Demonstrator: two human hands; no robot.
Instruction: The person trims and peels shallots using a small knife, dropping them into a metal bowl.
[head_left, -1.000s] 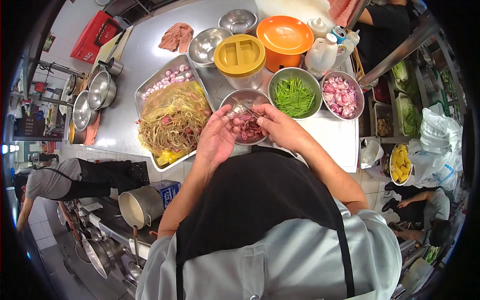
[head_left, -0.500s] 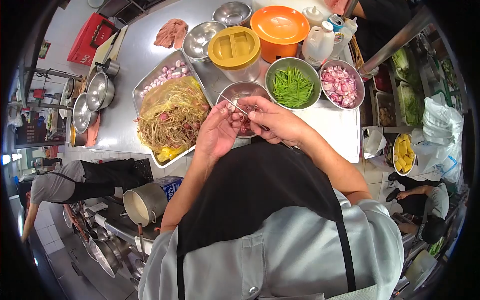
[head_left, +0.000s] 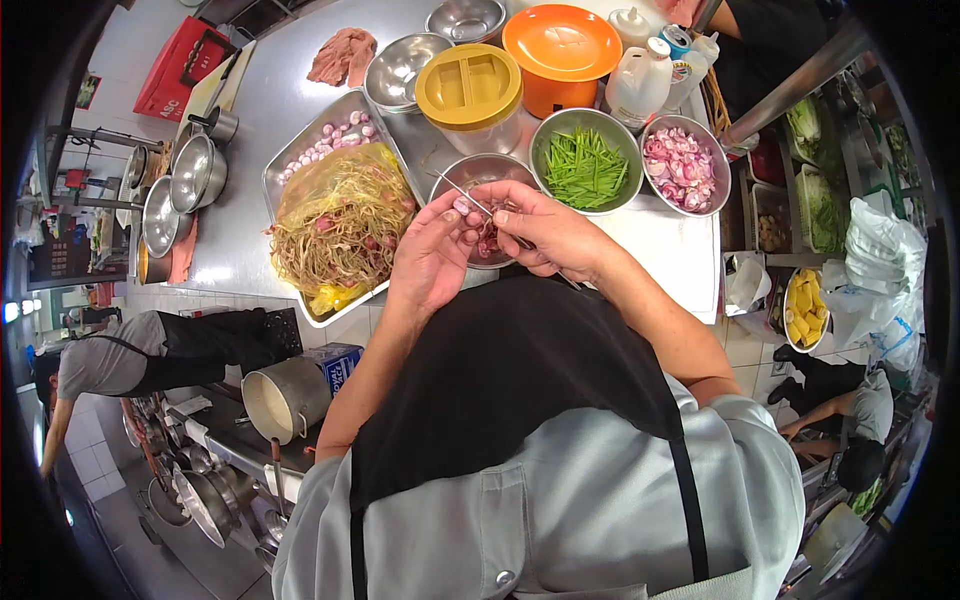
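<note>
Between the fingers of my left hand (head_left: 432, 245) is a small pinkish shallot (head_left: 463, 205). My right hand (head_left: 550, 232) is closed round a knife (head_left: 462, 187), its thin blade lying against the shallot. Both hands are over a steel bowl (head_left: 462, 172) with reddish peelings in it, partly hidden by my fingers. Left of them stands a metal tray (head_left: 275, 190) holding peeled shallots (head_left: 330, 143) and a yellow mesh bag (head_left: 350, 195) of unpeeled shallots with dry stalks. Beyond the right hand are a bowl of cut green vegetables (head_left: 587, 168) and a bowl of sliced shallots (head_left: 684, 165).
A yellow-lidded container (head_left: 469, 90), an orange basin (head_left: 563, 45) and plastic bottles (head_left: 640, 80) stand behind the bowls. A large pot (head_left: 285, 400) is at my left. One person (head_left: 165, 355) works at left, another (head_left: 845, 415) crouches at right.
The shallot and knife have shifted slightly in my fingers, both hands staying over the bowl. The person at right has moved, an arm now reaching lower.
</note>
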